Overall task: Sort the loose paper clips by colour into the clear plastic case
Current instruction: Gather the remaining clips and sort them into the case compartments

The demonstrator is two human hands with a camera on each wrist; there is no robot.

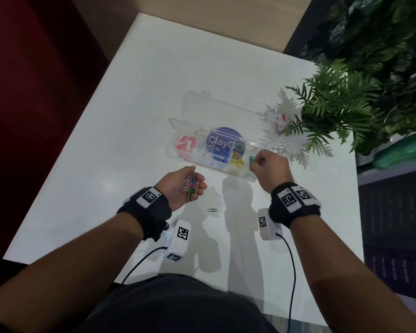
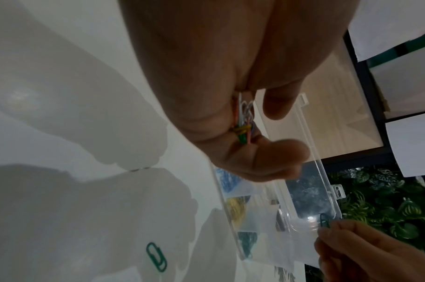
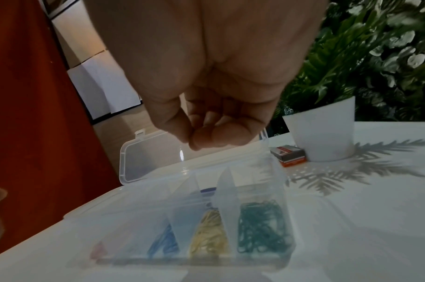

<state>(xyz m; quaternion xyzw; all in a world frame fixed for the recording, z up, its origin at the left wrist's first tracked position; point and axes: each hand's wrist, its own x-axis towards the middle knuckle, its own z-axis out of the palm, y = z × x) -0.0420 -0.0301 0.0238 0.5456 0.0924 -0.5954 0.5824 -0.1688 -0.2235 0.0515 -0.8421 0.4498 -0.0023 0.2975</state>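
Note:
The clear plastic case [image 1: 178, 123] lies open mid-table, its compartments holding pink, white, blue, yellow [image 3: 209, 234] and green clips [image 3: 262, 229]. My left hand [image 1: 192, 183], palm up in front of the case, cups a bunch of mixed-colour paper clips [image 1: 189, 186], with the fingers curled round them [image 2: 243, 124]. My right hand [image 1: 255, 162] hovers over the case's right end, above the green compartment. It pinches one green clip [image 1: 251, 160] between thumb and fingertips [image 2: 324, 221]. Another green clip [image 1: 212, 210] lies loose on the table between my wrists [image 2: 156, 257].
A potted fern [image 1: 334, 104] in a white pot [image 3: 322, 133] stands right of the case, with a small orange-and-grey box [image 3: 288, 154] beside it. The case lid [image 3: 139, 156] lies open behind. The white table [image 1: 82, 188] ends at a floor drop on the left.

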